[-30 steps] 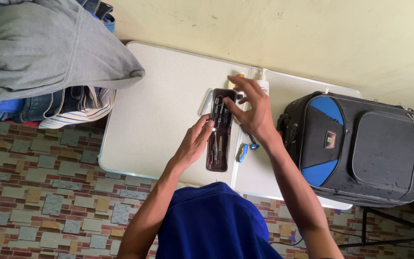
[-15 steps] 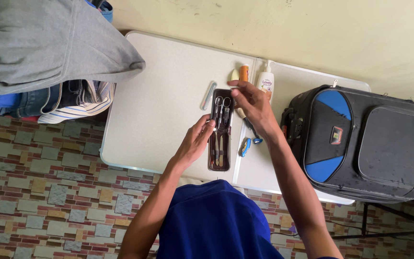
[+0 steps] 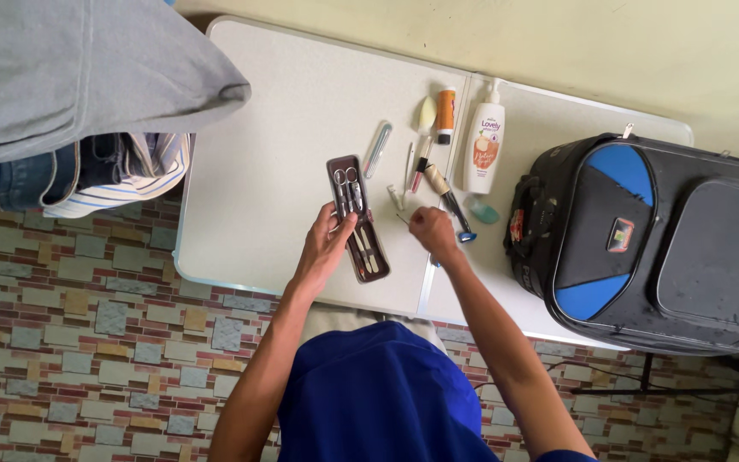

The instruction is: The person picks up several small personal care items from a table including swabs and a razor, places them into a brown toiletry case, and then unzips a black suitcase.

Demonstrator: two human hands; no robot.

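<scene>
1. Head view: one table, one black-and-blue bag on its right end, one clothes pile at its left edge.
2. One lotion bottle near the far edge.
3. One open case mid-table, near the front edge, holding two scissors and a few small tools.
4. Left hand, fingers spread loosely, rests on the case.
5. Right hand pinches a thin tool just beside it.

My right hand has come back from the far end of the manicure case and now sits closed beside its near end, pinching a thin tool. The case itself has turned slightly askew under my left hand.
</scene>
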